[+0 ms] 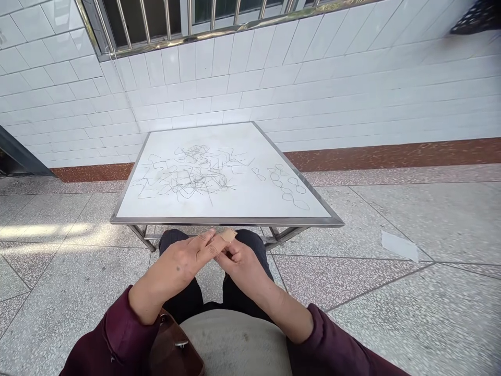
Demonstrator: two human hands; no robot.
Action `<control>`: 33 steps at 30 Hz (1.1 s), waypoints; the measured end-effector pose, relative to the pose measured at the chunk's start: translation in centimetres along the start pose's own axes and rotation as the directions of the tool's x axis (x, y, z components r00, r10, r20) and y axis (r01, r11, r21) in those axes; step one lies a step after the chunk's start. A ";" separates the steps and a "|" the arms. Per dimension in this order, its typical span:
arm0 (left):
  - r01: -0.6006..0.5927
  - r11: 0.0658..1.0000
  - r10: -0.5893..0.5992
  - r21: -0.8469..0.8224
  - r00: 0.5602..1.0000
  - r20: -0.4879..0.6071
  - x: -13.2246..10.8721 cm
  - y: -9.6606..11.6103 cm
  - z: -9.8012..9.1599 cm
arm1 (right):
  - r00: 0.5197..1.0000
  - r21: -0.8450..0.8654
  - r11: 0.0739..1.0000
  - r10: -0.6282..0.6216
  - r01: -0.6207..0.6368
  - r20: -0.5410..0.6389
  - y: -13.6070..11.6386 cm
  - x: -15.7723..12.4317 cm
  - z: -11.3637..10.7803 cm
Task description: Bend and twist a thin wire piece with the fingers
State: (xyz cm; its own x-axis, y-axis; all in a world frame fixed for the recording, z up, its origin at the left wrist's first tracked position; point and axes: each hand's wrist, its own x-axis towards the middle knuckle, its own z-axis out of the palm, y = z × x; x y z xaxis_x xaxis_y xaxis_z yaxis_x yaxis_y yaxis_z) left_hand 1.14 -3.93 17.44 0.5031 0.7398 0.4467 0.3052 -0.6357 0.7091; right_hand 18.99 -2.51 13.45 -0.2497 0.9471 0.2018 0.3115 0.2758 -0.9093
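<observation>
My left hand (183, 261) and my right hand (246, 269) meet above my lap, just in front of the table's near edge. Both have their fingers bent together and touching. A tan strip like a sticking plaster (229, 235) covers the end of a left finger. Whatever lies between the fingertips is hidden or too thin to see. On the white tabletop (250, 203), a tangle of thin, bent wire-like pieces (195, 180) spreads over the left and middle. Several looped pieces (289, 185) of the same thin material lie apart at the right.
The table has a metal rim (227, 221) and stands against a white tiled wall (332, 78) below a barred window. A white paper-like piece (399, 246) lies on the floor at right. A brown bag (176, 344) rests at my left side. Something dark (479, 18) shows at upper right.
</observation>
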 end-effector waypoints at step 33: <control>0.093 0.646 -0.600 -0.758 0.675 -0.429 0.1 -1.3 6.7 | 0.989 0.511 0.852 0.146 -0.113 -0.025 -0.5 0.0 0.5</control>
State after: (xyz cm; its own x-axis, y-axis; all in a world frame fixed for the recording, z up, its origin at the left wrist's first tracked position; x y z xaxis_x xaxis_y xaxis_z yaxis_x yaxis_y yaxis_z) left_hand 6.24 -4.52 12.89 -0.1901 0.9755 0.1103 -0.3689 -0.1751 0.9128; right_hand 18.41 -2.77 13.73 -0.1784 0.9810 0.0758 -0.1743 0.0443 -0.9837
